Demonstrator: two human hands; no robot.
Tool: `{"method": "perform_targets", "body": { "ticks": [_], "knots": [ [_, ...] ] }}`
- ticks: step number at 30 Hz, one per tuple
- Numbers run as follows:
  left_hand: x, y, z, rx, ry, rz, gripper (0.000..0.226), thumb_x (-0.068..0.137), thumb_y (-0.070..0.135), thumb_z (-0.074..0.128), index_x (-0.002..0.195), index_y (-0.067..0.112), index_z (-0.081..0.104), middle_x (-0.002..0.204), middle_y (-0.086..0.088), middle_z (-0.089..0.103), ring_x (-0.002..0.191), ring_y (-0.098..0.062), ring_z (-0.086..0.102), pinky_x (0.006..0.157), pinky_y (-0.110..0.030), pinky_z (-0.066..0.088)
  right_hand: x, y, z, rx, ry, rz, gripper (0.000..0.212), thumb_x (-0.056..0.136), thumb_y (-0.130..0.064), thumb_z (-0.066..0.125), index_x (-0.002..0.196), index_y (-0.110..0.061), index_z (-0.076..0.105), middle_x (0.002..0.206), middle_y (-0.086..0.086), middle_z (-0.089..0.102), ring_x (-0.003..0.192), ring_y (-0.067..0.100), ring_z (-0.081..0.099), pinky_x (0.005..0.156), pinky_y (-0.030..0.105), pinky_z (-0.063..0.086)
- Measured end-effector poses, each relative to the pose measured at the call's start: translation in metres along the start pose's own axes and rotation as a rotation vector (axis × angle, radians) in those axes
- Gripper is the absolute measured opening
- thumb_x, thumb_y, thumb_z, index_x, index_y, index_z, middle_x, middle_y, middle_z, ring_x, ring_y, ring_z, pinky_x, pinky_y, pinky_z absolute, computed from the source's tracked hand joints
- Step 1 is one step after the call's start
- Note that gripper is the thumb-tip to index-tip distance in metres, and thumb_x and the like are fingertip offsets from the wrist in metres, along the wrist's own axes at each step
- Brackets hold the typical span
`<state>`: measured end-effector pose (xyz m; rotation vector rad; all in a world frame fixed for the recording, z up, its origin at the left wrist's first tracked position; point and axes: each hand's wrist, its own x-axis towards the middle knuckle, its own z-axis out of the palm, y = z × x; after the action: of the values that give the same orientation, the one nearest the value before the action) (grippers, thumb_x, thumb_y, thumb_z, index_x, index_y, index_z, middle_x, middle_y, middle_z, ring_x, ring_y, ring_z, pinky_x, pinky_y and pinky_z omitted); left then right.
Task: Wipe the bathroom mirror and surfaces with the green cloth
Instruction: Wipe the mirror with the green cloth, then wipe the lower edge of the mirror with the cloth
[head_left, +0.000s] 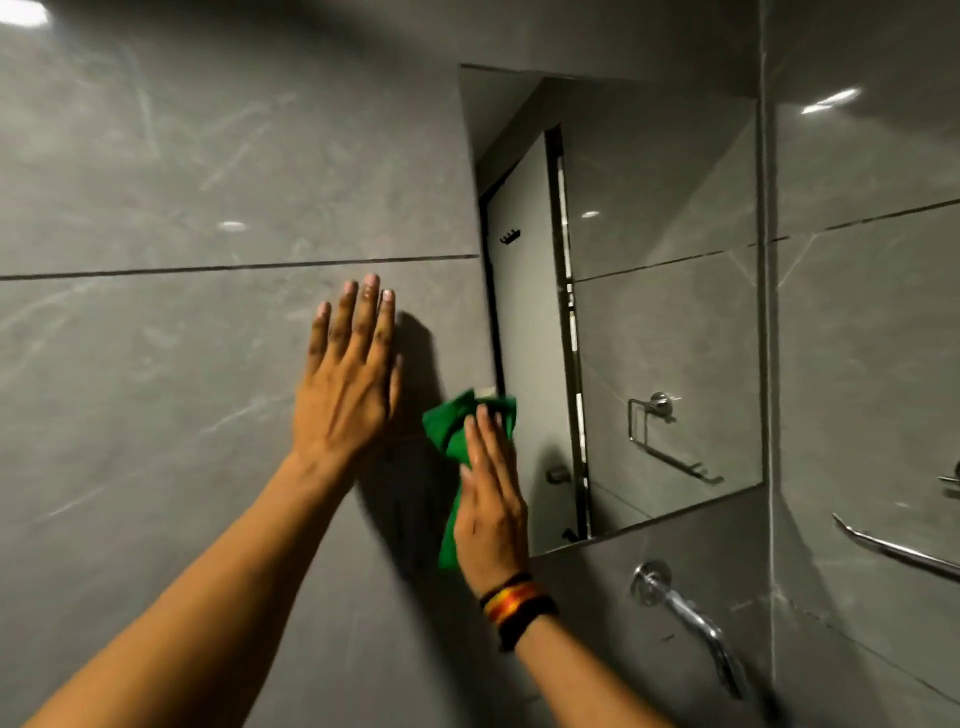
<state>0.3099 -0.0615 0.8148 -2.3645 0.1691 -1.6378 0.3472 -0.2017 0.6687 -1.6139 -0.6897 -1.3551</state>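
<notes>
Both hands are up on the wall w/ the mirror (649, 312) just to the right of them. My left hand (348, 384) lies flat on the grey tiled wall (156, 389), fingers straight, close together and pointing up, palm against the tile, holding nothing. It sits just below the horizontal grout line (208, 268).

My right hand (491, 499) is also flattened out, fingers extended, pressing the green cloth (454, 441) against the wall right at the mirror's lower left edge. Cloth is bunched up; part of it sticks out above and to the left of my fingertips, and a strip hangs down along the left side of my palm. Its top right corner just reaches the mirror's edge, looks like it overlaps the glass a bit, but can't tell for sure. Approx. the rest of it is on tile, not glass. My two hands are near each other but apart.

On my right wrist there's a stack of bands (517, 605), black w/ red, orange and yellow stripes.

Below the mirror, a chrome wall tap (685, 618) juts out and curves down to the right. On the side wall at far right a chrome rail (893, 548) runs diagonally. In the mirror I see a reflected door w/ a small black hook rack, a chrome towel ring and more grey tile.
</notes>
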Motion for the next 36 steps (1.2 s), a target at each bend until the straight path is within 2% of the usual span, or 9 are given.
{"method": "perform_targets", "body": {
  "ticks": [2, 5, 7, 10, 18, 22, 25, 30, 36],
  "knots": [
    [-0.016, -0.012, -0.014, 0.026, -0.016, -0.023, 0.066, 0.109, 0.031, 0.027, 0.167, 0.005, 0.01, 0.176, -0.016, 0.003, 0.163, -0.032, 0.002, 0.133, -0.05, 0.005, 0.032, -0.025, 0.004, -0.02, -0.009, -0.041, 0.062, 0.101, 0.0, 0.042, 0.157, -0.019, 0.024, 0.167, -0.003, 0.02, 0.155, 0.02, 0.022, 0.119, 0.051, 0.035],
    [-0.021, -0.028, -0.041, 0.031, 0.006, -0.106, 0.067, 0.11, 0.029, 0.031, 0.168, 0.006, 0.008, 0.176, -0.016, 0.002, 0.164, -0.031, 0.0, 0.134, -0.048, 0.002, 0.086, -0.064, 0.012, -0.062, -0.018, -0.096, 0.062, 0.098, 0.005, 0.045, 0.156, -0.012, 0.028, 0.165, 0.009, 0.028, 0.154, 0.027, 0.021, 0.12, 0.055, 0.032],
    [-0.022, -0.035, -0.06, 0.036, 0.023, -0.129, 0.068, 0.109, 0.03, 0.031, 0.168, 0.006, 0.007, 0.177, -0.016, 0.002, 0.164, -0.03, -0.001, 0.134, -0.048, 0.002, 0.115, -0.089, 0.014, -0.101, -0.044, -0.13, 0.067, 0.094, 0.011, 0.049, 0.155, -0.01, 0.03, 0.164, 0.011, 0.029, 0.154, 0.028, 0.022, 0.122, 0.054, 0.028],
    [-0.023, -0.041, -0.081, 0.034, 0.031, -0.145, 0.068, 0.108, 0.031, 0.028, 0.168, 0.006, 0.007, 0.177, -0.016, 0.002, 0.164, -0.03, -0.001, 0.134, -0.047, 0.003, 0.144, -0.113, 0.011, -0.225, -0.109, -0.183, 0.072, 0.092, 0.013, 0.044, 0.157, -0.011, 0.025, 0.167, 0.009, 0.022, 0.156, 0.028, 0.016, 0.127, 0.048, 0.019],
    [-0.057, -0.046, -0.101, 0.006, -0.018, -0.163, 0.068, 0.109, 0.033, 0.024, 0.168, 0.005, 0.005, 0.177, -0.016, 0.0, 0.164, -0.029, -0.003, 0.134, -0.046, 0.001, 0.129, -0.143, -0.002, -0.315, -0.108, -0.218, 0.076, 0.091, 0.015, 0.044, 0.158, -0.012, 0.021, 0.167, 0.01, 0.019, 0.156, 0.028, 0.014, 0.127, 0.048, 0.018],
    [-0.097, -0.04, -0.09, -0.008, -0.081, -0.185, 0.068, 0.108, 0.034, 0.021, 0.168, 0.006, 0.003, 0.177, -0.015, -0.001, 0.164, -0.029, -0.004, 0.134, -0.045, -0.002, 0.07, -0.124, 0.004, -0.307, -0.195, -0.156, 0.078, 0.09, 0.015, 0.046, 0.158, -0.011, 0.019, 0.168, 0.009, 0.018, 0.156, 0.028, 0.013, 0.128, 0.049, 0.015],
    [-0.16, -0.026, -0.066, -0.015, -0.213, -0.209, 0.068, 0.108, 0.034, 0.02, 0.167, 0.006, 0.002, 0.177, -0.016, -0.003, 0.164, -0.029, -0.005, 0.133, -0.044, -0.004, -0.001, -0.106, 0.013, -0.29, -0.31, -0.091, 0.08, 0.088, 0.016, 0.047, 0.158, -0.01, 0.019, 0.168, 0.01, 0.018, 0.156, 0.028, 0.013, 0.128, 0.051, 0.015],
    [-0.308, 0.017, -0.03, -0.075, -0.496, -0.281, 0.067, 0.11, 0.033, 0.024, 0.167, 0.004, 0.0, 0.176, -0.016, -0.004, 0.164, -0.03, -0.005, 0.131, -0.042, -0.009, -0.148, -0.08, 0.017, -0.224, -0.513, 0.047, 0.076, 0.089, 0.014, 0.043, 0.158, -0.009, 0.021, 0.167, 0.01, 0.021, 0.156, 0.029, 0.014, 0.128, 0.05, 0.013],
    [-0.504, 0.071, -0.009, -0.131, -0.849, -0.382, 0.068, 0.11, 0.031, 0.027, 0.167, 0.003, 0.003, 0.176, -0.016, -0.002, 0.163, -0.03, -0.005, 0.13, -0.042, -0.011, -0.357, -0.063, 0.002, -0.133, -0.837, 0.254, 0.074, 0.09, 0.011, 0.041, 0.158, -0.009, 0.02, 0.167, 0.01, 0.019, 0.156, 0.029, 0.012, 0.128, 0.051, 0.013]
  ]
}}
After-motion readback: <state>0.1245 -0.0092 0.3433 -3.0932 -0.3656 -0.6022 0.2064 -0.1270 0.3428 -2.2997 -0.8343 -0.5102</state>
